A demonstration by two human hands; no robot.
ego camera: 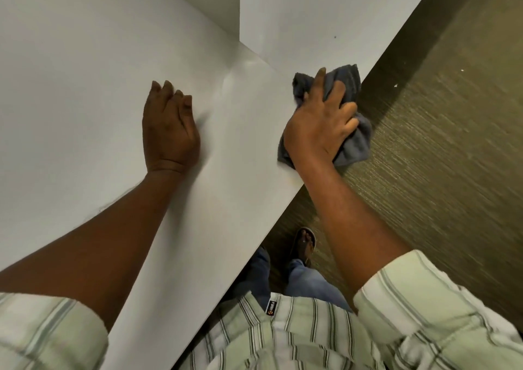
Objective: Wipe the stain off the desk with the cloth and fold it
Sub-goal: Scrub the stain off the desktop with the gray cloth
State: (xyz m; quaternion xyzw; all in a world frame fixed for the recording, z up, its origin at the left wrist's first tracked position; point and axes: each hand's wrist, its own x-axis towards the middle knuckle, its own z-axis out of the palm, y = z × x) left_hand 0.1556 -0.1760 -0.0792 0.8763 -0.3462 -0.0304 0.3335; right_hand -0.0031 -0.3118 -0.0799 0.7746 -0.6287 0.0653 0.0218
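Observation:
A crumpled grey-blue cloth (346,84) lies at the right edge of the white desk (85,86), partly hanging over it. My right hand (319,123) presses down on the cloth with fingers spread and curled into it. Flat on the desk to the left rests my left hand (169,126), palm down, fingers together, holding nothing. A faint yellowish mark (294,184) shows on the desk edge just below the cloth.
A white partition (297,10) stands at the back of the desk and bears a small dark speck (335,37). Olive carpet (438,143) lies to the right. My legs and a sandalled foot (305,245) are below the desk edge.

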